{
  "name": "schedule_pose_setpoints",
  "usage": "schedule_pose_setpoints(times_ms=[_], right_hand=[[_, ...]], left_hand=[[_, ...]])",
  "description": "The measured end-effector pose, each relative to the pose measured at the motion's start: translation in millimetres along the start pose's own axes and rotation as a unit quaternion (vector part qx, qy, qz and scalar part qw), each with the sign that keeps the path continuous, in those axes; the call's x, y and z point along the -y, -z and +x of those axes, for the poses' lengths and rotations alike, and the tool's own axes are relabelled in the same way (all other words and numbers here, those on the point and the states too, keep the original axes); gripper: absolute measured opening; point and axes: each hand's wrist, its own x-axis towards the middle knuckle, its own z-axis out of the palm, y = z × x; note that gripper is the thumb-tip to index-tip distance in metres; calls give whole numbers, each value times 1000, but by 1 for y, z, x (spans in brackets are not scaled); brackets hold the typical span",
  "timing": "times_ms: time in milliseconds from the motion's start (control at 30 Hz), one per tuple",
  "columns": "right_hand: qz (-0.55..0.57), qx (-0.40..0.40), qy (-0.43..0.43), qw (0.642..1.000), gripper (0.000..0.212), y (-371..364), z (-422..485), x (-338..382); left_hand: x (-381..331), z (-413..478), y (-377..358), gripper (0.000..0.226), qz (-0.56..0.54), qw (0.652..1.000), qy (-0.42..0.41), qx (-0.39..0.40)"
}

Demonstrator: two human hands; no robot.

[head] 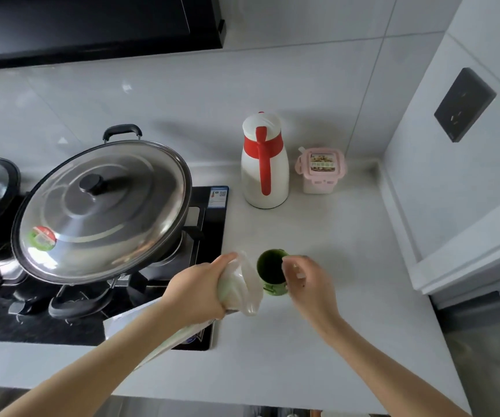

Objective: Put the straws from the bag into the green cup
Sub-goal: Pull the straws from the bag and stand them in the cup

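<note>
A green cup (269, 270) stands on the white counter, its dark opening facing up. My left hand (200, 291) grips a clear plastic bag (239, 285) around its middle, just left of the cup; the bag's loose top folds toward the cup and its long lower part runs back under my forearm. Pale straws show faintly through the plastic. My right hand (305, 279) hovers at the cup's right rim with fingers loosely curled, blurred; whether it pinches anything is unclear.
A gas hob (209, 236) with a big steel-lidded wok (101, 209) lies left. A white and red thermos jug (265, 164) and a pink lidded container (320, 171) stand at the back. A wall with a dark socket (463, 105) is on the right.
</note>
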Motion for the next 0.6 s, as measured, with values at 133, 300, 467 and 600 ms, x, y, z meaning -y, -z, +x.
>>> schedule_pose_setpoints(times_ms=[133, 300, 467, 600], right_hand=[[409, 125, -311, 849, 23, -5, -9, 35], [472, 166, -443, 744, 44, -38, -13, 42], [538, 129, -441, 707, 41, -41, -13, 36], [533, 160, -414, 720, 40, -38, -17, 43]], left_hand=[[-15, 6, 10, 87, 146, 982, -3, 115], [-38, 21, 26, 73, 177, 944, 19, 279], [-22, 27, 29, 59, -104, 873, 152, 452], [-9, 23, 27, 49, -176, 852, 153, 468]])
